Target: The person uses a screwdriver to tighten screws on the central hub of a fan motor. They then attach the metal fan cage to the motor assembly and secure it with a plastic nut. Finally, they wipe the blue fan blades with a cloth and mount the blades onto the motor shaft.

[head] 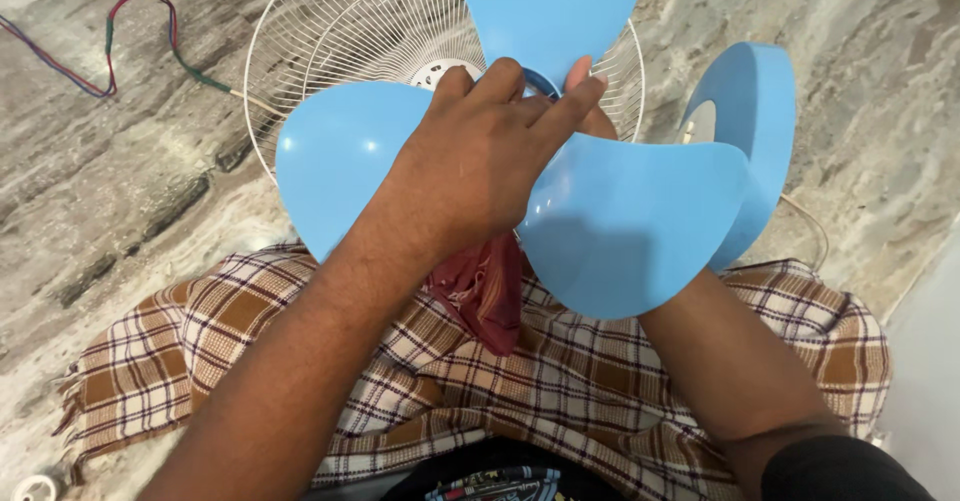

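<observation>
The person is sitting on the pale veined marble floor and is holding a glossy sky-blue three-bladed plastic fan propeller over the lap, above a brown-and-white checked cotton cloth. The left hand is lying across the propeller's hub, its grip clenched over the centre with the fingers curling round the dark blue hub ring. The right hand is coming up from beneath the right blade; only its fingertips are showing at the hub, so whether its grip is closed on anything cannot be told.

Step in hand, as judged: the propeller is being handled at its hub — wiped or steadied — with a dark red crumpled rag hanging just below the left wrist, possibly pinched under the palm; the view there is poor.

Next move, as judged: it is calling for a firm hold at the hub and care at the blade edges, which are thin, smooth and likely to flex.

Materials and shapes: the blades are broad, rounded and shiny, catching small highlights. Behind them a white round wire fan guard is lying on the floor, its fine spokes radiating from a pale centre disc. To the right a sky-blue rounded plastic housing is standing on edge, touching or just behind the right blade. A twisted red, green and blue wire is trailing across the floor at upper left.
</observation>
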